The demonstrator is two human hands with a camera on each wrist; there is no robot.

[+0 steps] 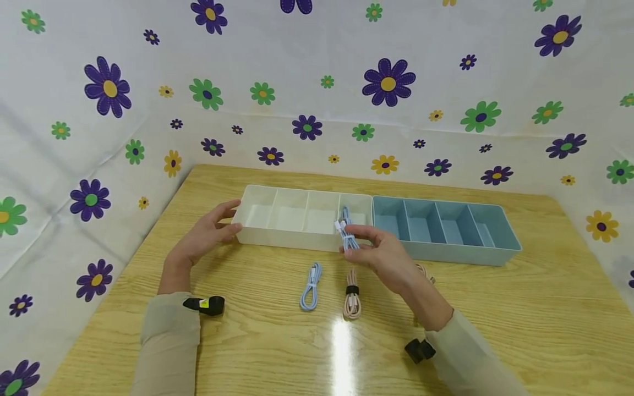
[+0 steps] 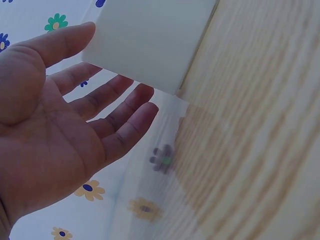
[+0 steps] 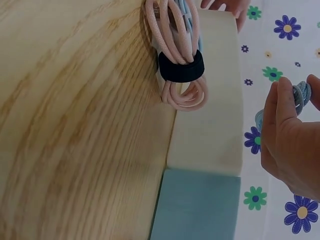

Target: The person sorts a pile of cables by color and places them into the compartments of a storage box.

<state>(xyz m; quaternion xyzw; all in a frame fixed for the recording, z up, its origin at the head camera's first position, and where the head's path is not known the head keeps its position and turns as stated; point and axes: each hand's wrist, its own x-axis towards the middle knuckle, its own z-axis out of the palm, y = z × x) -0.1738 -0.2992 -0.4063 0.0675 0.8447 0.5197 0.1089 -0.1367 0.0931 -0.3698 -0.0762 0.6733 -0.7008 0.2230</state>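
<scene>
My right hand (image 1: 383, 256) pinches a coiled light blue cable (image 1: 349, 241) between thumb and fingers, over the front wall of the white divided box (image 1: 287, 237), at its rightmost compartment. The same held cable (image 3: 301, 96) shows between the fingertips in the right wrist view. My left hand (image 1: 208, 231) is at the box's left end, thumb and fingers loosely spread against the end wall (image 2: 150, 45). Another light blue coiled cable (image 1: 311, 287) lies on the table. To its right is a pink cable bundle (image 1: 352, 305) with a black strap (image 3: 182, 67).
A blue divided box (image 1: 460, 253) stands end to end with the white one, on its right. Another pinkish cable (image 1: 423, 270) lies partly hidden behind my right forearm. Flower-patterned cloth (image 1: 307, 66) hangs behind the wooden table (image 1: 247, 341).
</scene>
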